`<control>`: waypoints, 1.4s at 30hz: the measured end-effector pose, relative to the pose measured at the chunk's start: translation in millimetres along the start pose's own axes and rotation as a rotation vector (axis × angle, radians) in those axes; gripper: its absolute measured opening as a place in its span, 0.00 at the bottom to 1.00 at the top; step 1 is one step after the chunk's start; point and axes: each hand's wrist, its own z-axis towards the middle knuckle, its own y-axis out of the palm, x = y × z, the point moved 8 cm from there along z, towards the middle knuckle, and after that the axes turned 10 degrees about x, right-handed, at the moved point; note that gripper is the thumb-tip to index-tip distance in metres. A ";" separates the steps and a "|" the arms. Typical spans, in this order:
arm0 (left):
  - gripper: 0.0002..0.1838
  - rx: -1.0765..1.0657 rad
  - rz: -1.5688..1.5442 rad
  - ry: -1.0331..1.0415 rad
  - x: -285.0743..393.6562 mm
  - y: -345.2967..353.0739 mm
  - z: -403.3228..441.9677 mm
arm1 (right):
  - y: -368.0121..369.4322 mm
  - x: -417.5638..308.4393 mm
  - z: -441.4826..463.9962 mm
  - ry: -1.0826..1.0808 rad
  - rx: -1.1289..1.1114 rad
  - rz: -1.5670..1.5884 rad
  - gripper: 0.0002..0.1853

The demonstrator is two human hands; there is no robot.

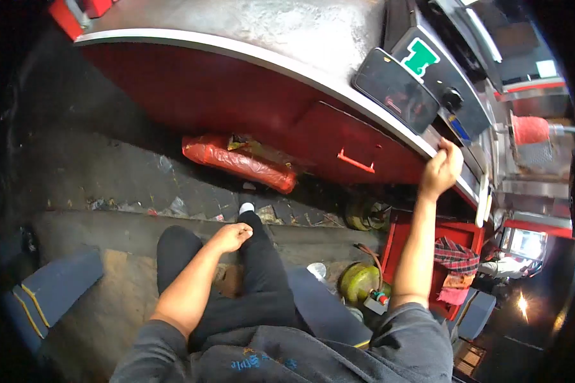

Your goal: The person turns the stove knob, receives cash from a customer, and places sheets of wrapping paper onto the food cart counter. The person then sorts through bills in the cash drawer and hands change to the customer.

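Far L of both hands: blue bench (64, 281), yellow stripes across it, long axis slanting up to the R. Ahead of L hand, on the floor under the counter: red bundle (236, 165), its long axis mostly L–R, R end dipping a bit nearer the person.

L hand (233, 237) is out over the dark trousers (262, 274), fingers folded in & pressed together, thumb side up; can't tell if something small is pinched.

Between the hands, further fwd: red handle (356, 161) on the counter (236, 96) front, bar sloping down to the R. Nearer the body, btwn the forearms: green cylinder (358, 283) w/ a hose.

Tablet (397, 89) is at the counter edge, just fwd & L of R hand, dark face showing. Long axis runs diag., far-L to near-R; near-R end points roughly twd R hand, apart from it. Behind it, black box (457, 96) w/ green sticker (420, 57).

R hand (442, 169) is at the counter edge, arm stretched fwd, fingers curled in; can't tell if it touches the edge or pinches anything. Just R of that forearm: plaid cloth (457, 256) over red crate (469, 231). Well R of R hand: red cup (530, 129).
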 end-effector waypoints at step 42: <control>0.14 -1.404 0.247 0.811 326.9 130.9 -41.7 | -29.6 10.3 -7.3 0.323 0.004 0.253 0.11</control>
